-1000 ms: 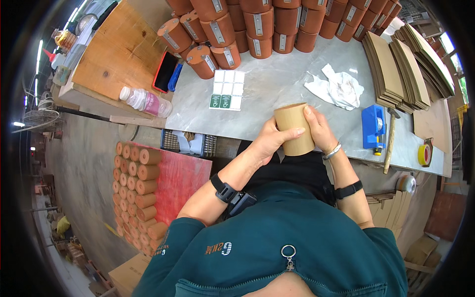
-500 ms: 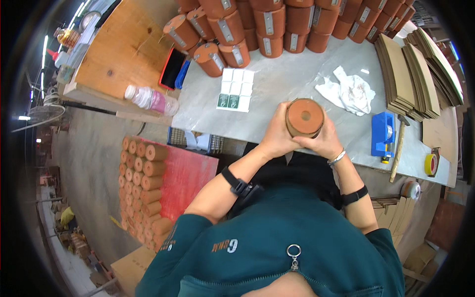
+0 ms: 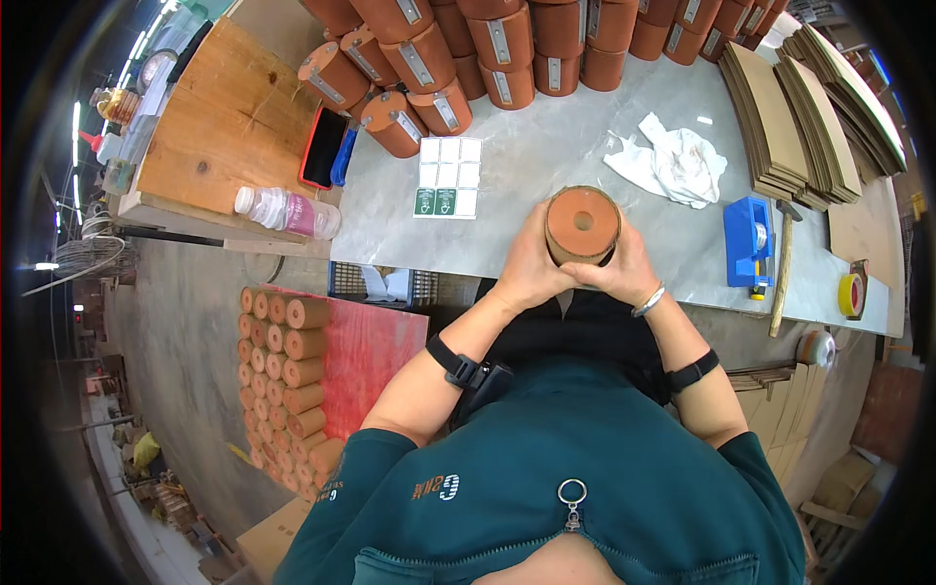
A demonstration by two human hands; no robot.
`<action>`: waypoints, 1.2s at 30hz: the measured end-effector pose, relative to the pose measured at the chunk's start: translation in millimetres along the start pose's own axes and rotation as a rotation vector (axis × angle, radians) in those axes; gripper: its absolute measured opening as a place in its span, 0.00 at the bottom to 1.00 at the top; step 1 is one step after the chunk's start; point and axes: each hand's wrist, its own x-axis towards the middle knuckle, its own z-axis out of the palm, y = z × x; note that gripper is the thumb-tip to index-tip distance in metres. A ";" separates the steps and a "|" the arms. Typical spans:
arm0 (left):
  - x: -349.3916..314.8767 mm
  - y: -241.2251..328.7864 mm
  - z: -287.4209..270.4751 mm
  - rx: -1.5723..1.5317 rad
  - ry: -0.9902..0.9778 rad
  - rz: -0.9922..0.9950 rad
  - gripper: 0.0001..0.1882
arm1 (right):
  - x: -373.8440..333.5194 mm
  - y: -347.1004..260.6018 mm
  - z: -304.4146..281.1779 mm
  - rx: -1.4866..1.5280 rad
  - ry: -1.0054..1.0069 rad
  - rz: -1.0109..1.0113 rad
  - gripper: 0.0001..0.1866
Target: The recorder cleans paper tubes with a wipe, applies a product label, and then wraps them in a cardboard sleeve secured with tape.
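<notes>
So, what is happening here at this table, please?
A person in a dark green top holds a brown cardboard cylinder with both hands, the left hand and right hand wrapped around its sides, its round end facing the camera. It is held above the near edge of the grey table. Many similar brown cylinders with silver labels stand at the back, and a sheet of small square stickers, a white rag and a blue tape dispenser lie nearby.

Cylinder [image 3: 582,224] between label sheet [image 3: 448,176] and tape dispenser [image 3: 748,241].
</notes>
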 end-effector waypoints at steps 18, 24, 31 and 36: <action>4.2 5.1 -0.4 0.227 0.060 0.151 0.42 | 41.2 19.2 -111.8 -1.133 0.398 0.021 0.16; 4.3 -0.3 0.0 0.168 0.092 0.131 0.43 | 46.7 -25.2 -71.9 -0.492 0.249 -0.151 0.10; 6.5 2.6 -4.7 0.122 -0.018 -0.033 0.39 | 48.9 -71.6 -17.5 -0.692 -0.067 -0.448 0.12; 6.6 -2.1 -2.8 0.180 0.060 0.072 0.40 | 39.2 -79.3 -66.5 -1.029 -0.273 -0.223 0.07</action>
